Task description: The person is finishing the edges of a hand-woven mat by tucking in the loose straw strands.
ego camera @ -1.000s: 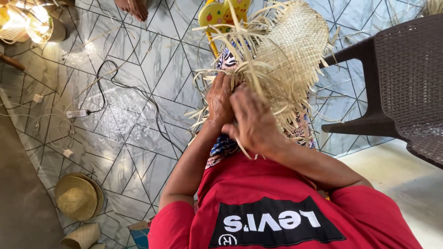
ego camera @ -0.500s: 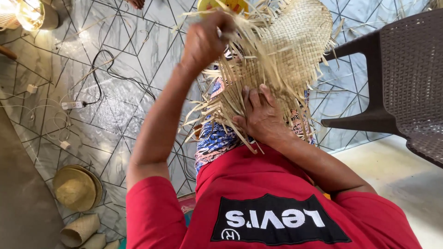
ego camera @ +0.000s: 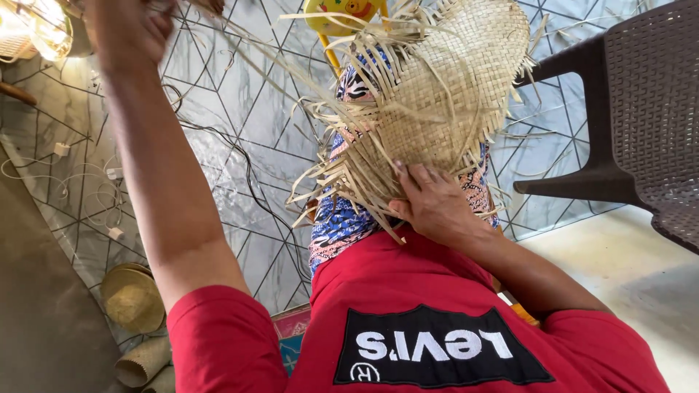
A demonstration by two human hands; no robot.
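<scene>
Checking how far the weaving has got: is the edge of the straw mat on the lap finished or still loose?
Still loose: the woven mat has unwoven strips sticking out along its edge, near the right hand.

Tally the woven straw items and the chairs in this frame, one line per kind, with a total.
Half-woven straw piece with loose strands, right hand on it: 1
Finished straw hat on the floor: 1
Woven straw rolls: 2
Dark wicker chair: 1
Total: 5
</scene>
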